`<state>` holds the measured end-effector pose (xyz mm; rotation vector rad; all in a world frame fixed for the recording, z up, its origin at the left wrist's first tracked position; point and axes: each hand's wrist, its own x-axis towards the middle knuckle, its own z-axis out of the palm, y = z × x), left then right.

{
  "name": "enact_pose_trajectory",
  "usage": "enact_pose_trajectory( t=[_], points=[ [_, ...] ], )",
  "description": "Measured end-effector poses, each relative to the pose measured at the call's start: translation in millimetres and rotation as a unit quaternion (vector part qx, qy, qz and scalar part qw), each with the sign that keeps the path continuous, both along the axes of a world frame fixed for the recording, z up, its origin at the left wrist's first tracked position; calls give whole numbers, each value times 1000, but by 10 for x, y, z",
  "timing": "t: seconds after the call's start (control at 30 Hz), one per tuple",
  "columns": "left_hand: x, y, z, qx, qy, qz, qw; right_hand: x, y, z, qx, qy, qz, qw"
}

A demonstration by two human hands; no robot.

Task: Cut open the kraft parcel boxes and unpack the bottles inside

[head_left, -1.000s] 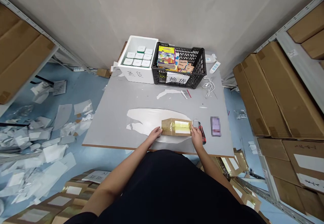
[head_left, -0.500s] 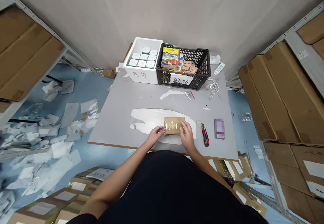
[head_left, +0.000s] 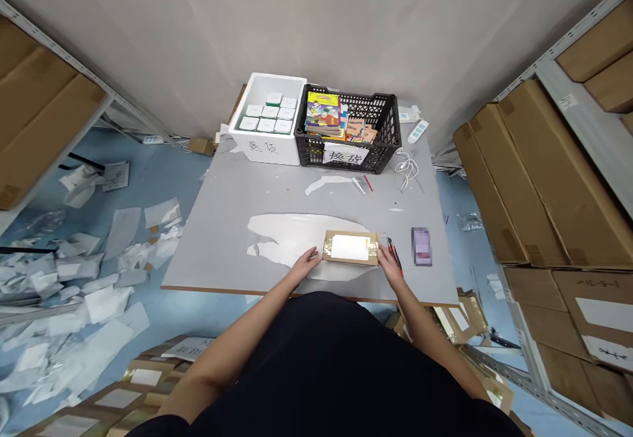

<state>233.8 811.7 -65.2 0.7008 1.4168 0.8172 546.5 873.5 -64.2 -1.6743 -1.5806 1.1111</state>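
Steadying a small cardboard box [head_left: 350,248] near the front edge of the worktop [head_left: 222,206], right of its middle, the person has the left hand [head_left: 305,267] at one end and the right hand [head_left: 390,267] against the other. The left fingers are slightly spread, their tips by the box; I cannot tell whether either hand pinches or merely presses.

As far as I can judge, the box is whole and closed, with shiny tape around it and a white label [head_left: 341,246] on top; no opening shows. The cutter [head_left: 390,244] lies beside the right hand, ungripped. Toward the back edge, the foam box [head_left: 287,153] holds small white boxes [head_left: 267,113], and the black crate [head_left: 311,155] holds books [head_left: 324,117].
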Motion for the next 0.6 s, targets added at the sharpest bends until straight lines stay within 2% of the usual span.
enact_pose_trajectory(
  t=[0.13, 0.23, 0.3, 0.4, 0.5, 0.6],
  points=[
    [42, 19, -24, 46, 73, 10, 996, -276, -143, -177, -84, 130, 12, 988],
    [-73, -27, -83, 38, 163, 30, 985, -460, -169, -269, -106, 145, 20, 983],
    [-160, -68, -132, 25, 195, 30, 980, -455, -149, -312, -106, 113, 21, 988],
    [-207, -106, -186, 13, 212, 20, 977, -214, -123, -355, -67, -35, -51, 996],
    [-150, -123, -178, 23, 233, 14, 972, 185, -156, -389, -37, -149, -134, 979],
    [-81, -162, -101, 63, 312, -6, 948, 512, -222, -448, -67, -223, -154, 960]
  ],
)
